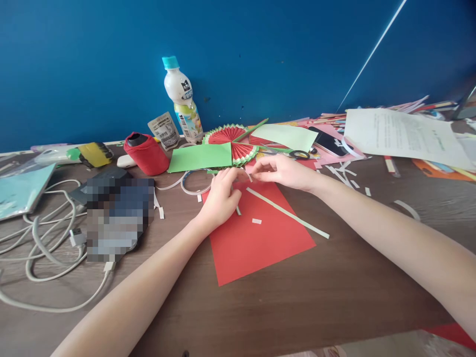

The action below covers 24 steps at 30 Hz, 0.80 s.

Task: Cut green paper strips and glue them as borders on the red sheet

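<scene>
A sheet of red paper (256, 258) lies flat on the table under both hands. My left hand (222, 197) is closed over its far left part, with a narrow pale green paper strip (238, 210) sticking out below the thumb. Close beside it, my right hand (284, 172) is closed in a pinch at the red sheet's far edge. A small white strip (248, 175) shows at its fingertips, partly hidden. Another long pale green strip (288, 213) lies slantwise across the red sheet, near a small white piece (256, 221).
Behind my hands lie green paper (201, 157), a pleated red-and-green paper fan (226, 136), scissors (299, 154) and a roll of tape (197, 191). A bottle (184, 101) stands by the blue wall. Cables (55, 258) tangle at left; white scraps (340, 173) lie right.
</scene>
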{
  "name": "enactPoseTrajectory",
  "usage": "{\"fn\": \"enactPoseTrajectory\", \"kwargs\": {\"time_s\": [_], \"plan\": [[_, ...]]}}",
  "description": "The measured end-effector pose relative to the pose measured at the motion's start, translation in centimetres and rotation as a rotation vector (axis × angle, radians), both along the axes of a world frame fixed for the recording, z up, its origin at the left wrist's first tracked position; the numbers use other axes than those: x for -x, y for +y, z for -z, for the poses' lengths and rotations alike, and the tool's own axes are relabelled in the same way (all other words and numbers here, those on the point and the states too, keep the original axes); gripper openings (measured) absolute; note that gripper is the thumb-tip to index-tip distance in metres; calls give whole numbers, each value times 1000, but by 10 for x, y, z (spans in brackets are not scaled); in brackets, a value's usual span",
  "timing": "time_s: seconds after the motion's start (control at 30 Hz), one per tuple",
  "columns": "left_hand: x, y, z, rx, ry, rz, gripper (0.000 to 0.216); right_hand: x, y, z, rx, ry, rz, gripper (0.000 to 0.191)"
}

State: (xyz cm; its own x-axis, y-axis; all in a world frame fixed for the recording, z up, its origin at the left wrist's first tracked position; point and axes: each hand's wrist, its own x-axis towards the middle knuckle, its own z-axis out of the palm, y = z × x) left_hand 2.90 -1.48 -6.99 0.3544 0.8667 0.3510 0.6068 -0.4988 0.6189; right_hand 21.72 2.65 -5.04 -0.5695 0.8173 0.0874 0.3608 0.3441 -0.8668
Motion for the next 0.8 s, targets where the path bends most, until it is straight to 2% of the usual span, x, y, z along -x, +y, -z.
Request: {"fn": "enactPoseTrajectory", "kwargs": {"time_s": [0.13, 0.43, 0.67, 0.8], "plan": [[1, 1, 2, -6, -15, -5, 39, -2, 2, 1, 136, 35, -30, 21], [-1, 0, 2, -55, 76, -5, 38, 0, -2, -3, 168, 17, -64, 15], [-1, -2, 0, -51, 94, 15, 41, 1, -3, -4, 199, 4, -72, 21], [-3, -4, 0, -92, 199, -90, 41, 0, -6, -12, 236, -26, -103, 18]]}}
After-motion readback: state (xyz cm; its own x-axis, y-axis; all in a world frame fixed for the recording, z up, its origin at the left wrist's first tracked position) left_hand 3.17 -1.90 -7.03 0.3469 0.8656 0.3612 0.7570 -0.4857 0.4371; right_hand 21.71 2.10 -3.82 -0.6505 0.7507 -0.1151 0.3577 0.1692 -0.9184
